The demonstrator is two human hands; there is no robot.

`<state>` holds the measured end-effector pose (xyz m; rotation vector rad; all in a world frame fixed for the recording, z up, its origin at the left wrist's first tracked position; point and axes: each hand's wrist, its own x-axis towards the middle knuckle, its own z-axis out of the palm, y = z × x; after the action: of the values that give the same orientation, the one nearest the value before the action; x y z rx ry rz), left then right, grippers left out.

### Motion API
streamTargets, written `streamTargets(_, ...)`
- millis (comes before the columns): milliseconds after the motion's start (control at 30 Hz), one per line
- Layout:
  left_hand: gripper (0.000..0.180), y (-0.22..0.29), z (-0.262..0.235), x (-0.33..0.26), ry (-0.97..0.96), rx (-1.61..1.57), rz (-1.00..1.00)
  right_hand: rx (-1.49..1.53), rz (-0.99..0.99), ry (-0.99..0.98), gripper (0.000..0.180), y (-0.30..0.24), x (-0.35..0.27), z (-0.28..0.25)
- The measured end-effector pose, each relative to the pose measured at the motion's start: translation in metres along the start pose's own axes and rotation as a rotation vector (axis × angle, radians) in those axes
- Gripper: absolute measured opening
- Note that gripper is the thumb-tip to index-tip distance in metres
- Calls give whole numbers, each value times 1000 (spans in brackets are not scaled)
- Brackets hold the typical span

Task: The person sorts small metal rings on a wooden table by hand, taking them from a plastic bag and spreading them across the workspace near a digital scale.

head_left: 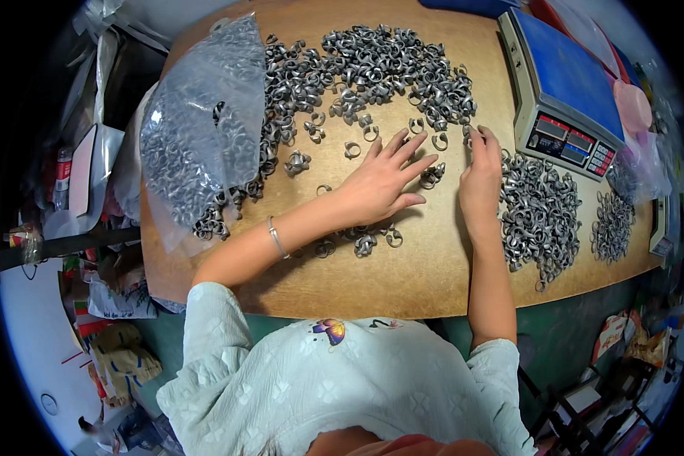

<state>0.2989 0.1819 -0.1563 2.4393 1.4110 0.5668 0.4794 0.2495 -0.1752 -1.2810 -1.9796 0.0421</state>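
My left hand (pixel 380 181) is spread open, palm down, low over the wooden table among loose grey metal rings. A small clump of rings (pixel 432 176) lies just past its fingertips, and more rings (pixel 365 243) sit below its wrist. My right hand (pixel 481 178) has its fingers curled together, with a metal ring (pixel 467 132) at the fingertips; the thumb is mostly hidden. A dense pile of rings (pixel 539 216) lies right beside that hand. Beyond both hands a large curved heap of rings (pixel 380 61) spreads across the table's far side.
A clear plastic bag (pixel 205 114) full of rings lies on the left. At the back right stands a blue-topped digital scale (pixel 562 83). A smaller ring pile (pixel 612 226) sits near the right edge. The wooden table's (pixel 403 285) front edge is close to my body.
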Motion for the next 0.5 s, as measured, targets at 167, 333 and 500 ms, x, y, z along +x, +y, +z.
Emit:
streamTargets(167,57,-6,11,-3,-77,19,49,-23,153,-99,38,11,14,-18)
streamTargets(333,44,7,-12,-20,-204,-29,69,-271,212,-279,22,26,24,-1)
streamTargets(500,34,9,-30,-44,-277,-39,46,-248,251,-328,16,30,23,3)
